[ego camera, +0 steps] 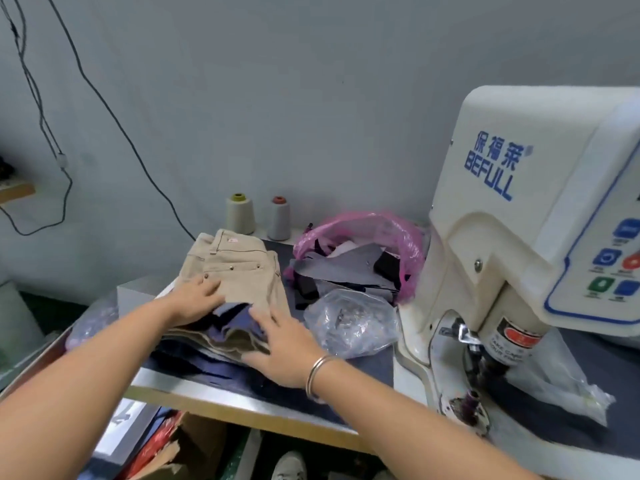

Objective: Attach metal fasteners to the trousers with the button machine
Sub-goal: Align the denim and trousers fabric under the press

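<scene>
A stack of folded trousers lies on the table left of the machine. The top beige pair (pixel 239 265) shows metal rivets, with dark blue fabric (pixel 235 315) beneath its near end. My left hand (pixel 195 301) rests flat on the beige trousers. My right hand (pixel 280 344), with a bangle on the wrist, lies on the near edge of the stack, fingers spread over the blue and beige layers. The white button machine (pixel 519 244) stands at the right, its press head (pixel 485 358) well clear of both hands.
A clear bag of metal fasteners (pixel 353 322) sits between the stack and the machine. Behind it a pink bag (pixel 363 251) holds fabric scraps. Two thread cones (pixel 258 216) stand by the wall. Boxes lie under the table edge (pixel 214 407).
</scene>
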Action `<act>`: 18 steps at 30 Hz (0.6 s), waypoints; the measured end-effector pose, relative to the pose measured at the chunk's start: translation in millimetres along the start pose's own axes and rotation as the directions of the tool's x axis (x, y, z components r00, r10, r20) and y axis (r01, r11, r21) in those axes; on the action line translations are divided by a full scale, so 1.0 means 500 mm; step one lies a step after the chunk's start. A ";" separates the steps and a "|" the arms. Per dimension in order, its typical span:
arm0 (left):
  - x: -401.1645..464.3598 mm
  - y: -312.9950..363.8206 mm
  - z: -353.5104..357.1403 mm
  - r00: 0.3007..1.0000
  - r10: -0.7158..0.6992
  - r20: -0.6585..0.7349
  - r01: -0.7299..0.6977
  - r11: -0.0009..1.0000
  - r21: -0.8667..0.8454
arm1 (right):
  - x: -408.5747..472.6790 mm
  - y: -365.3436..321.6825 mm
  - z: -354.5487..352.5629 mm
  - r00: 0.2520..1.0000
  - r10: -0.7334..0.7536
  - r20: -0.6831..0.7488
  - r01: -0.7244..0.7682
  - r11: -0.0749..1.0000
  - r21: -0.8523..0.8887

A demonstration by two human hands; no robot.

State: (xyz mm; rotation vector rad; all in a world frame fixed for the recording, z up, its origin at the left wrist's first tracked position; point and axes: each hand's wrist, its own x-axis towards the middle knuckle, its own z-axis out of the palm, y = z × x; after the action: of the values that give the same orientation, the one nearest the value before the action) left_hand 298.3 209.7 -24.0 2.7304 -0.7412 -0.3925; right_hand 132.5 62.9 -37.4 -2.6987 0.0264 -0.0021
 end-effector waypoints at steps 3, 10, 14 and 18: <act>-0.011 -0.012 0.000 1.000 0.004 -0.025 -0.008 0.986 -0.169 | -0.009 0.011 0.031 0.995 -0.046 -0.084 0.036 0.992 -0.125; -0.020 0.023 -0.024 0.985 -0.169 0.022 0.166 0.981 0.096 | -0.068 0.017 0.002 0.993 -0.107 -0.053 0.090 0.964 -0.251; -0.038 0.091 -0.034 0.974 -0.022 -0.225 0.123 0.888 0.444 | -0.141 0.043 -0.056 0.988 -0.057 -0.142 0.034 0.987 -0.156; -0.113 0.179 0.010 0.849 0.268 -0.456 -0.236 0.964 0.126 | -0.252 0.089 -0.095 0.982 0.036 -0.188 -0.049 0.997 -0.066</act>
State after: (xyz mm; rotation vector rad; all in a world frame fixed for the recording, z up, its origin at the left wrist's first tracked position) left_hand 209.6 164.3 11.9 2.5719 -0.9602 0.3525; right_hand 5.6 4.8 -13.2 -2.7581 0.1433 -0.2460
